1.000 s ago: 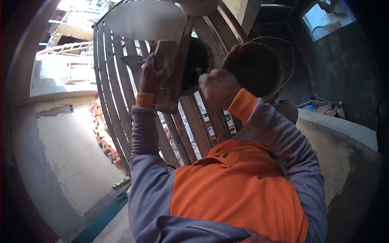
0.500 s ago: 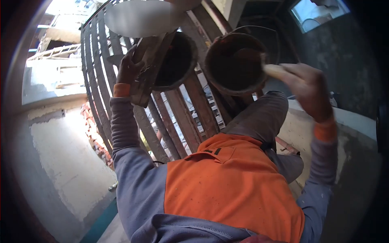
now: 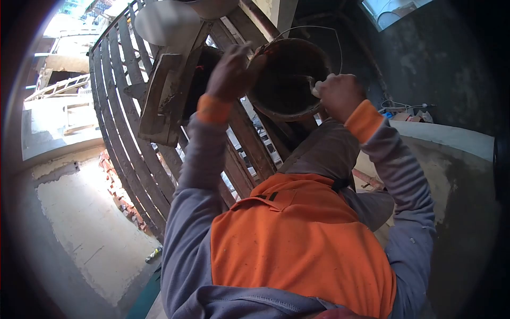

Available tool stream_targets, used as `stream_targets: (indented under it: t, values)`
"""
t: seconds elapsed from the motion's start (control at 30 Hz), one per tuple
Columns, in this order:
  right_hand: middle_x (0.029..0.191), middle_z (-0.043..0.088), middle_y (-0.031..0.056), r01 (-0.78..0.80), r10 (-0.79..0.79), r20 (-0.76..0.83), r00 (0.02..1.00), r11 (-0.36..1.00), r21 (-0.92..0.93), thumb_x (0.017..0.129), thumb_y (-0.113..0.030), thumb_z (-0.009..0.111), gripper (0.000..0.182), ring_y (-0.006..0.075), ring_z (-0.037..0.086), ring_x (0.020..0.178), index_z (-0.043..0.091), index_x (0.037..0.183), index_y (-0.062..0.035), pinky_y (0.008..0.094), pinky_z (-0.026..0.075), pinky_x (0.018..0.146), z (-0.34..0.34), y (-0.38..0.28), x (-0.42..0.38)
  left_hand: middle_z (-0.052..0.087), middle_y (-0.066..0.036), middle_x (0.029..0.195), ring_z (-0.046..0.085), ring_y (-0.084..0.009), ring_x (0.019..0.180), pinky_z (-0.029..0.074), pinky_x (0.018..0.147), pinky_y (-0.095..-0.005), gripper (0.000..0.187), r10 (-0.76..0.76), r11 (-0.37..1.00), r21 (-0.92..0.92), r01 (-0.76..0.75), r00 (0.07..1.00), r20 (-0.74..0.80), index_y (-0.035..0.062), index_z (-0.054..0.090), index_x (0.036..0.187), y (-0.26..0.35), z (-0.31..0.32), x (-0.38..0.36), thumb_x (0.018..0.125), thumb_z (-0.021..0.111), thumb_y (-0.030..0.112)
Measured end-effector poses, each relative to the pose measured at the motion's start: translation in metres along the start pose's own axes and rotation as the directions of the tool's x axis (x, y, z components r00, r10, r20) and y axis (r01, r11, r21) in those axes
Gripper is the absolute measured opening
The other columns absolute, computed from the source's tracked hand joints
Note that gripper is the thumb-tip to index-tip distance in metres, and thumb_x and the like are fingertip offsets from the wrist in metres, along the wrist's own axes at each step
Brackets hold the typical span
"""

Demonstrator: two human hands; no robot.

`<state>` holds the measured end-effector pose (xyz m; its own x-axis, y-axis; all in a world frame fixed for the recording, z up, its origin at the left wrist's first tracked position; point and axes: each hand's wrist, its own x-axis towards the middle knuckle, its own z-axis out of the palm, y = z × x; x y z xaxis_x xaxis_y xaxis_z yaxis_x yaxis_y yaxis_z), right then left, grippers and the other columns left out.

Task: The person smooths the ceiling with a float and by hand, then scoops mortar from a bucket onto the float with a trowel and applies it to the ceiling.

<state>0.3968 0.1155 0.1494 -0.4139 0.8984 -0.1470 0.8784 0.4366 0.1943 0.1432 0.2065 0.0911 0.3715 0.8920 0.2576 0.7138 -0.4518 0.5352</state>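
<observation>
My right hand (image 3: pixel 342 97) is closed around the handle of a trowel (image 3: pixel 312 85) at the right rim of a dark round bucket (image 3: pixel 284 114). The trowel's blade dips inside that bucket, where shadow hides most of it. My left hand (image 3: pixel 231 73) is at the bucket's opposite side, its fingers curled at the rim. Left of it, a worn wooden board with a raised strip (image 3: pixel 162 101) lies tilted over a second bucket (image 3: pixel 195 87), which is partly covered by the board and my left arm.
Both buckets stand on spaced wooden planks (image 3: pixel 119 106), with gaps showing a drop below. A pale round container (image 3: pixel 164 24) is at the back. A thin wire handle (image 3: pixel 337 40) arches behind the right bucket. A low wall (image 3: pixel 446 139) runs along the right.
My left hand has let go of the wooden board and moved right to the bucket's rim. My right hand has moved left and closer in with the trowel.
</observation>
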Motion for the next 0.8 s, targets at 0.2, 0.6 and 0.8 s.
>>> stream_targets:
  t: [0.2,0.6,0.8]
  values:
    - [0.076,0.069,0.0122,-0.099,0.116,-0.125,0.985,0.986,0.137,0.08,-0.009,0.059,0.012,0.0276,0.07,0.075,0.071,0.084,-0.0085,0.0378,0.056,0.067,-0.049,0.019,-0.03,0.068,-0.021,0.093,0.065,-0.0392,0.092,0.05,0.083,-0.0451,0.049,-0.332,0.939,-0.008,0.345,0.909,0.251,-0.0015,0.068,0.101,-0.031,0.071,0.049,0.092,0.054,0.044]
    - [0.077,0.064,0.0098,0.067,-0.068,-0.008,0.998,0.99,-0.122,0.085,-0.018,0.057,0.015,0.02,0.069,0.069,0.062,0.091,-0.0044,0.0296,0.055,0.057,-0.008,-0.02,-0.058,0.071,-0.017,0.086,0.069,-0.0264,0.08,0.052,0.074,-0.0365,0.033,0.013,0.888,-0.458,-0.036,0.999,-0.052,0.003,0.073,0.101,0.035,0.079,0.051,0.088,0.067,0.032]
    - [0.078,0.062,0.012,0.017,-0.011,-0.073,0.997,0.997,0.08,0.088,-0.013,0.053,0.026,0.0243,0.067,0.065,0.063,0.111,-0.0086,0.0341,0.055,0.056,-0.041,0.039,-0.086,0.069,-0.017,0.085,0.068,-0.0328,0.081,0.053,0.074,-0.0404,0.031,-0.042,0.868,-0.497,0.016,0.998,-0.042,0.0073,0.075,0.096,0.043,0.096,0.054,0.083,0.068,0.034]
